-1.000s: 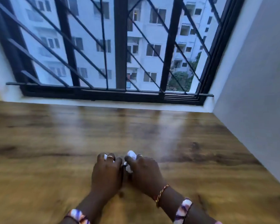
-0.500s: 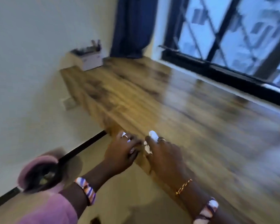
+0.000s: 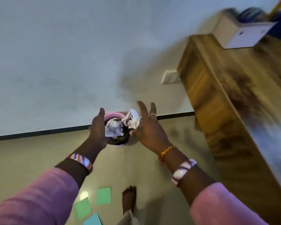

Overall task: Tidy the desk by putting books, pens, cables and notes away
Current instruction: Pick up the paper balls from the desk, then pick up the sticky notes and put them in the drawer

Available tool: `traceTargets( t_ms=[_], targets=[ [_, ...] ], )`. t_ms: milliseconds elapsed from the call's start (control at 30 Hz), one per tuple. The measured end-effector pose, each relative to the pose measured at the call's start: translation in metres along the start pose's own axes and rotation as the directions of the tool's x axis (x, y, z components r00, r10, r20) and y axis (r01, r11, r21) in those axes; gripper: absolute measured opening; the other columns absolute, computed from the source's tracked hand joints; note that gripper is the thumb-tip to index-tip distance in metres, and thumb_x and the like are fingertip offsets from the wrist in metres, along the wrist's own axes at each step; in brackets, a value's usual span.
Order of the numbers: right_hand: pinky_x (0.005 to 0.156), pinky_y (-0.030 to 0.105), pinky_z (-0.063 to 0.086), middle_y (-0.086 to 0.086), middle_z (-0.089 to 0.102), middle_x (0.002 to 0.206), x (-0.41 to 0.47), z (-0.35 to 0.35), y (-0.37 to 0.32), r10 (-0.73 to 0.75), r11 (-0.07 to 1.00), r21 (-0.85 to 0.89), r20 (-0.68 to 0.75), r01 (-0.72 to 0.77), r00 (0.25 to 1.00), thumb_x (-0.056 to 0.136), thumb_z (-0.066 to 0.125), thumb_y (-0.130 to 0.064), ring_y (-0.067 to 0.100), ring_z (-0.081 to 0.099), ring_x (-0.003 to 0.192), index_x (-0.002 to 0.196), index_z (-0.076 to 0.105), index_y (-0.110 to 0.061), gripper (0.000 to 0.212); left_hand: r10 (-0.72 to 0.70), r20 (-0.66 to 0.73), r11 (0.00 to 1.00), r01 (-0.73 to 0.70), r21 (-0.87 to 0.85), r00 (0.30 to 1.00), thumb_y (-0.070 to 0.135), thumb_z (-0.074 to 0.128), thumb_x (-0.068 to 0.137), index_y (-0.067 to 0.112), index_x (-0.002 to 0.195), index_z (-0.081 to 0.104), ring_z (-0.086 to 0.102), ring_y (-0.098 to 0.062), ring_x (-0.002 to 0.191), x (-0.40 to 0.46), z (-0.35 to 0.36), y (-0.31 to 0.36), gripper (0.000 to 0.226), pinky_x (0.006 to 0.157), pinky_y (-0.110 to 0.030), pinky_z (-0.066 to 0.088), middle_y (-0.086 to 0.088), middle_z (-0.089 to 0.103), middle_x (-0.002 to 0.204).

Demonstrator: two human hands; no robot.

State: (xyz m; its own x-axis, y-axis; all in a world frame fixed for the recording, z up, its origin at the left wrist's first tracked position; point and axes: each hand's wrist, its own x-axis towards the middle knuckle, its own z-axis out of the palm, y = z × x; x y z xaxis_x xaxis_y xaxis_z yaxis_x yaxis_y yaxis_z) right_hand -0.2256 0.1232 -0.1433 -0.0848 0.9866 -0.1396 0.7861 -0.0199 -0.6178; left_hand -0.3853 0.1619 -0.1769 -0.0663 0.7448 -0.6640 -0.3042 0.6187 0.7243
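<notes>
Pale floor under a pink round plastic bin [image 3: 113, 115]: both hands, left [image 3: 98, 127] and right [image 3: 147, 130], are spread, and the crumpled white paper ball [image 3: 132, 120] should drop straight over the bin's mouth.

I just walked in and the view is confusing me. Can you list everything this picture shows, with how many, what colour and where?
Round pink plastic bin: one, on the floor by the wall, paper inside.
Crumpled white paper ball: one, between the hands, above the bin's rim.
Square paper notes: two green, one blue, on the floor near the foot.
Brown wooden desk: one, right.
White cardboard box: one, on the desk's far end, blurred contents.
Wall socket: one, white, beside the desk.
Bare foot: one.
Left hand, right hand: fingers spread, holding nothing.
</notes>
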Motion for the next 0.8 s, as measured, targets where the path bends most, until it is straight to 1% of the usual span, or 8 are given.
traceTargets(
  t_ms=[33,133,167,267,333,467,633,800],
  targets=[
    [0.093,0.034,0.047,0.019,-0.011,0.155,0.015,0.003,-0.004,0.013,1.000,0.021,0.011,-0.013,1.000,0.078,0.070,-0.017,0.033,0.053,0.119,0.147,0.003,-0.032,0.098,0.002,-0.046,1.000,-0.002,0.002,0.999,0.054,0.035,0.093,0.020,0.081,0.070,0.065,-0.008,0.050,0.007,-0.003,0.007,0.050,0.055,-0.025,0.049,-0.006,0.066,0.082],
    [0.095,0.037,0.046,0.013,-0.016,0.155,0.031,0.004,-0.007,0.067,0.996,0.054,0.024,-0.068,0.997,0.080,0.068,-0.015,0.033,0.045,0.128,0.147,-0.003,-0.035,0.099,0.032,-0.195,0.991,-0.006,0.133,0.980,0.059,0.048,0.086,0.024,0.130,0.047,0.051,-0.016,0.113,0.023,-0.021,0.020,0.056,0.084,-0.042,0.042,-0.001,0.041,0.134],
    [0.096,0.037,0.045,0.012,-0.014,0.156,0.029,0.004,-0.007,0.081,0.996,0.033,0.027,-0.082,0.996,0.080,0.067,-0.014,0.032,0.040,0.132,0.147,-0.002,-0.034,0.098,0.049,-0.224,0.980,-0.004,0.197,0.973,0.059,0.053,0.083,0.025,0.133,0.042,0.042,-0.022,0.122,0.027,-0.029,0.019,0.061,0.087,-0.044,0.039,0.000,0.034,0.141],
    [0.096,0.036,0.043,0.010,-0.005,0.158,0.011,0.003,-0.002,0.115,0.993,-0.014,0.044,-0.114,0.992,0.083,0.066,-0.014,0.032,0.031,0.137,0.148,0.003,-0.028,0.091,0.076,-0.244,0.978,-0.024,0.208,0.967,0.037,0.063,0.081,0.016,0.109,0.056,0.045,-0.025,0.101,0.022,-0.052,0.012,0.036,0.082,-0.038,0.036,0.000,0.049,0.111],
    [0.098,0.034,0.042,0.010,-0.003,0.158,-0.005,0.006,0.001,0.159,0.987,-0.025,0.053,-0.158,0.986,0.084,0.065,-0.016,0.029,0.034,0.136,0.148,0.005,-0.026,0.087,0.076,-0.241,0.978,-0.025,0.209,0.968,0.021,0.057,0.088,0.011,0.111,0.056,0.045,-0.021,0.087,0.015,-0.065,0.004,0.025,0.081,-0.037,0.036,-0.002,0.050,0.095],
    [0.101,0.029,0.037,0.010,0.001,0.158,-0.042,0.021,-0.005,0.206,0.978,-0.033,0.060,-0.205,0.977,0.088,0.060,-0.018,0.025,0.033,0.137,0.148,0.008,-0.021,0.079,0.039,-0.314,0.984,0.018,0.178,0.949,0.013,0.056,0.090,0.007,0.112,0.056,0.040,-0.025,0.094,-0.009,-0.095,-0.019,0.022,0.080,-0.036,0.038,-0.001,0.048,0.080],
    [0.098,0.028,0.039,0.010,0.011,0.156,-0.102,0.062,-0.023,0.204,0.979,0.004,0.054,-0.205,0.977,0.088,0.059,-0.017,0.026,0.044,0.128,0.147,0.015,-0.019,0.073,0.019,-0.263,0.984,0.029,0.177,0.965,0.011,0.055,0.091,0.004,0.114,0.055,0.040,-0.024,0.099,-0.059,-0.140,-0.044,0.024,0.090,-0.042,0.042,-0.008,0.046,0.105],
    [0.102,0.029,0.035,0.011,0.021,0.153,-0.161,0.119,-0.033,0.250,0.959,0.127,0.047,-0.254,0.967,0.087,0.060,-0.017,0.025,0.036,0.134,0.146,0.020,-0.015,0.071,0.013,-0.227,0.968,0.045,0.249,0.974,0.009,0.055,0.090,0.007,0.108,0.056,0.041,-0.024,0.097,-0.097,-0.193,-0.070,0.018,0.081,-0.035,0.040,-0.009,0.047,0.094]
  ],
)
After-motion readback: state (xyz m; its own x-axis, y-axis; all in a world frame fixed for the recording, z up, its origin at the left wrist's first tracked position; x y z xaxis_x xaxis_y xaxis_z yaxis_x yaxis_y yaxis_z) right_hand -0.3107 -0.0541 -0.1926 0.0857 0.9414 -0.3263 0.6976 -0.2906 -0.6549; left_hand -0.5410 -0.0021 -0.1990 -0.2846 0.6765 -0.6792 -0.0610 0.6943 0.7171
